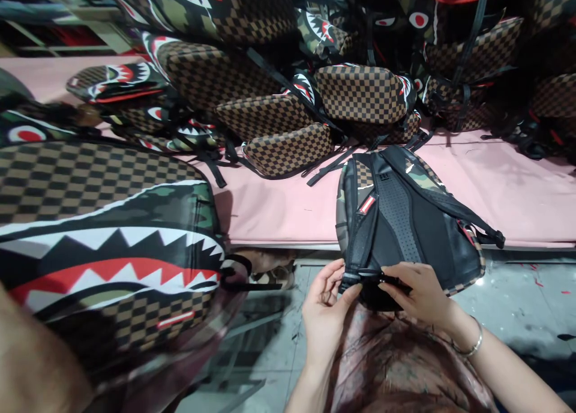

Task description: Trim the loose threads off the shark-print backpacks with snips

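Blurred at the lower left edge, another person's arm [38, 359] comes in before a large bag [108, 239], which has brown-and-black checks, a green camouflage band and a red-and-white shark mouth. Right of it, at the front edge of the pink-covered worktop [279, 206], is a smaller bag [434, 239], back panel up, its far part on the pink and its near end jutting over the edge toward the person's patterned clothing [405, 371]. Both hands are at that near end. The left hand [324, 305] has its grip closed on the bag's near left corner, thumb on top and fingers curled at the side. The right hand [418, 290], just beside it, has its grip pinched on a slim black piece [396, 277]; whether this is strap or zip I cannot tell. A bracelet [471, 343] circles the right wrist. On the smaller bag, the left strap carries a red-and-white label [366, 204], while the right strap [456, 206] slants across, its end sticking out past the side. Behind, checked bags [362, 95] lie piled along the worktop, loose straps trailing onto the pink. Red scraps [566, 292] dot the grey floor [517, 335].
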The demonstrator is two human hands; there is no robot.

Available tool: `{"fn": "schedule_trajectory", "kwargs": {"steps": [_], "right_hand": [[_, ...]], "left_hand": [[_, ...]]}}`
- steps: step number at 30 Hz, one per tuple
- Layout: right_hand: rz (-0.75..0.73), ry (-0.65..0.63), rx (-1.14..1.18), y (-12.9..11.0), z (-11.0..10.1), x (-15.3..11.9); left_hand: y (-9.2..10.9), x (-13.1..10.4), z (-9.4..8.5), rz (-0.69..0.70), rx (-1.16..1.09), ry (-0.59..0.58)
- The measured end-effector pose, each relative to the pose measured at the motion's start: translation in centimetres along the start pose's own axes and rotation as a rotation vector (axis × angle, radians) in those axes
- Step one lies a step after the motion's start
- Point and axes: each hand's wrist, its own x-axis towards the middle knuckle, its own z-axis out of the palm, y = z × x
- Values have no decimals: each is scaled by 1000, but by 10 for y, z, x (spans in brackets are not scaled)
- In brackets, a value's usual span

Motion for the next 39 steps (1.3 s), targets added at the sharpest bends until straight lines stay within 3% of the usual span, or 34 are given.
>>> {"fn": "schedule_trajectory", "kwargs": {"steps": [7,13,18,27,30,34,39], "right_hand": [[-77,-47,-194,0,-4,5],[40,30,128,-5,0,10],[57,-78,193,-8,2,24],[-62,-60,-15,-9,5,33],[64,6,177,-11,5,35],[399,123,498,-10,17,42],[583,55,743,-14,42,61]], "left_hand": [[1,4,-4,-21,-16,-18],[3,8,-5,-56,-49,-60],[6,10,-8,-65,-28,-81],[4,14,-16,-102,-13,-99],[9,19,-19,-115,2,-113],[16,25,-23,-148,4,-156],[12,25,-28,-97,96,-231]]}}
